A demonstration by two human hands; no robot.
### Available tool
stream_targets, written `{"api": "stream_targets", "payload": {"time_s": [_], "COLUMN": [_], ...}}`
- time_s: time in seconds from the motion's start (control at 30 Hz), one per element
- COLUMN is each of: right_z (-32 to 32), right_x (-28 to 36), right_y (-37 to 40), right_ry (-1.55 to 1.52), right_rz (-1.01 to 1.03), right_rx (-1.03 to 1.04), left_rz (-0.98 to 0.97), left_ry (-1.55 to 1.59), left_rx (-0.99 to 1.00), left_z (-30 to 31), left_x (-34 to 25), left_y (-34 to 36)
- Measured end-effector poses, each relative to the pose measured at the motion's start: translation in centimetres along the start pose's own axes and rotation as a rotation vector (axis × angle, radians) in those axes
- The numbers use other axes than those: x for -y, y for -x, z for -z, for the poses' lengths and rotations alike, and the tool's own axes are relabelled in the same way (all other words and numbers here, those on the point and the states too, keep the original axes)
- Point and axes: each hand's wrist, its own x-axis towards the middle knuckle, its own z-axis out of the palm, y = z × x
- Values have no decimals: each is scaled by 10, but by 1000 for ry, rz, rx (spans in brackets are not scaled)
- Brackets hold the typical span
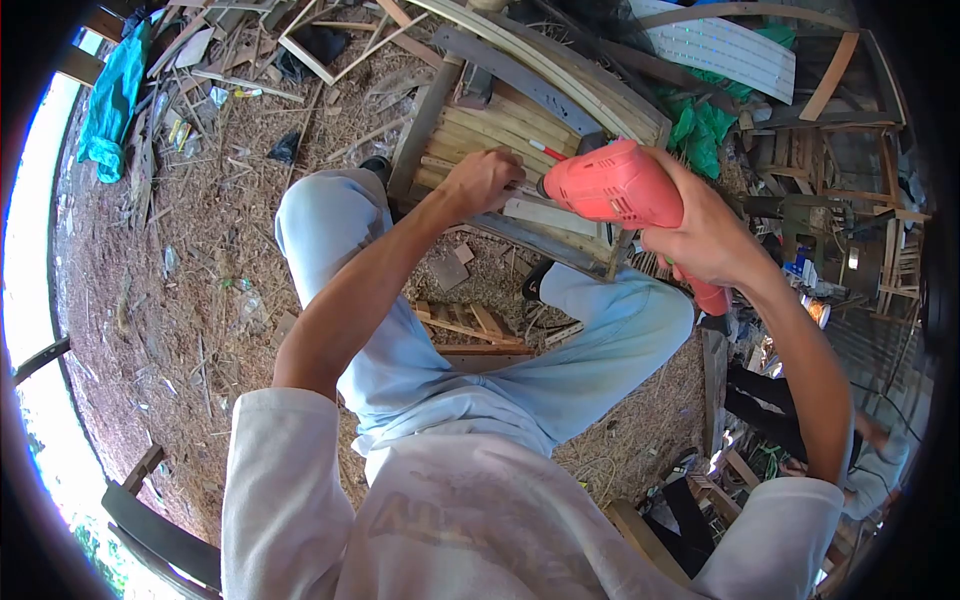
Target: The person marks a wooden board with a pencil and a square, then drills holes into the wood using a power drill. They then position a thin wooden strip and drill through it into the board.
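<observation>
A red power drill (615, 185) is held in my right hand (700, 230), its fingers wrapped round the handle and its nose pointing left. My left hand (485, 182), its fingers bent together, is just left of the drill's nose, over a pale wooden strip (555, 215); what its fingertips pinch is hidden. Both hands are above a low wooden bench (430, 125) made of planks. On the bench, a red and white pen or marker (546, 150) lies behind the drill's nose, and a dark block-like tool (476, 88) sits near the far left corner.
Wood scraps and shavings cover the ground (200, 300). Small wood pieces (480, 325) lie between my legs. Green plastic (705, 130) and a white panel (720, 50) are beyond the bench. Another person (875, 470) is at the lower right, near stacked wood (800, 160) and clutter.
</observation>
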Motion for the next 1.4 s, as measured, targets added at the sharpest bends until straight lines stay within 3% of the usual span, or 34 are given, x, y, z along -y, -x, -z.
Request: {"api": "stream_targets", "payload": {"time_s": [0.37,1.03,1.1,1.27,1.33,1.4], "right_z": [-2,-5,-4,3,4,4], "right_x": [6,-7,-9,2,10,1], "right_y": [0,-7,-7,-3,0,2], "right_ry": [23,198,202,173,122,103], "right_rz": [-42,121,116,145,17,78], "right_rx": [5,-35,-31,-18,16,-9], "left_rz": [4,-73,18,20,8,12], "left_ry": [-24,26,-16,-34,-34,-46], "left_rx": [-42,-123,57,45,18,16], "left_z": [0,-5,-2,0,-2,-1], "left_x": [-2,5,6,6,4,4], "left_y": [0,-2,-1,-3,0,0]}}
